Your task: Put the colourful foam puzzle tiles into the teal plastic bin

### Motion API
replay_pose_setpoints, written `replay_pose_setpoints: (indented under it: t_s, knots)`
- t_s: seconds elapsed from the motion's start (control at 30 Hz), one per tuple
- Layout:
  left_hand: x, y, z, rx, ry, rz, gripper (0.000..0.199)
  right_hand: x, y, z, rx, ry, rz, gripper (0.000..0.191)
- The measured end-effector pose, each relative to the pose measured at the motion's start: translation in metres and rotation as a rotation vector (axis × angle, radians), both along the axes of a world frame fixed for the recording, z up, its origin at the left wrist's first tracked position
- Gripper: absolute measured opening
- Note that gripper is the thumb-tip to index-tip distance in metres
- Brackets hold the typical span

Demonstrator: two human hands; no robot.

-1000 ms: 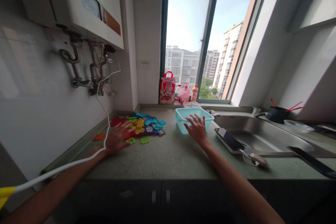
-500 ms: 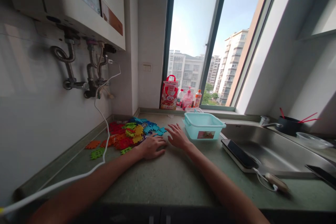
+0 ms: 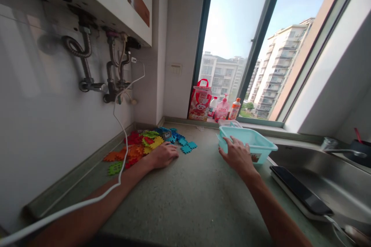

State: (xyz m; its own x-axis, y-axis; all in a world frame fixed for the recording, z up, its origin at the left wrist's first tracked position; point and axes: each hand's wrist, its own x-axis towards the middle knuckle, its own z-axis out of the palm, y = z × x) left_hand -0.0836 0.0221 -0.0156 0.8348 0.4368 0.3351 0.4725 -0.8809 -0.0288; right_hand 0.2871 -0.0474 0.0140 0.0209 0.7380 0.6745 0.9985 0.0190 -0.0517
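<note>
A heap of colourful plastic pieces [image 3: 135, 150], red, orange, green, yellow and blue, lies on the counter at the left. My left hand [image 3: 164, 155] rests at the heap's right edge, palm down, its fingers loosely bent; what is under them is hidden. Several light blue pieces [image 3: 188, 147] lie just beyond its fingertips. My right hand [image 3: 236, 154] is at the near left side of a turquoise plastic basin [image 3: 259, 139], fingers spread, overlapping its wall in view; whether it touches the wall is unclear.
A steel sink [image 3: 313, 162] is at the right, with a phone-like black device [image 3: 301, 189] on its near left edge. A white cable [image 3: 124, 154] hangs across the left side. Bottles [image 3: 222, 110] and a red bag [image 3: 199, 102] stand on the window sill.
My right hand has moved right, away from my left hand, to the basin. My left hand stays by the heap. The view has turned left.
</note>
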Motion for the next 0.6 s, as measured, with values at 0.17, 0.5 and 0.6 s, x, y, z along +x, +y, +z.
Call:
replay_pose_setpoints:
  t_s: [0.17, 0.5, 0.6]
  knots:
    - [-0.003, -0.014, 0.017, 0.024, -0.034, 0.066, 0.024, -0.009, 0.0, -0.005, -0.003, -0.054, 0.117, 0.055]
    - [0.003, -0.015, 0.022, 0.12, -0.035, 0.245, 0.053, -0.067, 0.008, -0.04, -0.34, 0.027, 0.697, 0.065]
    - [0.017, -0.02, 0.015, 0.096, 0.015, 0.074, 0.054, -0.076, 0.02, -0.053, -0.449, 0.026, 0.687, 0.071]
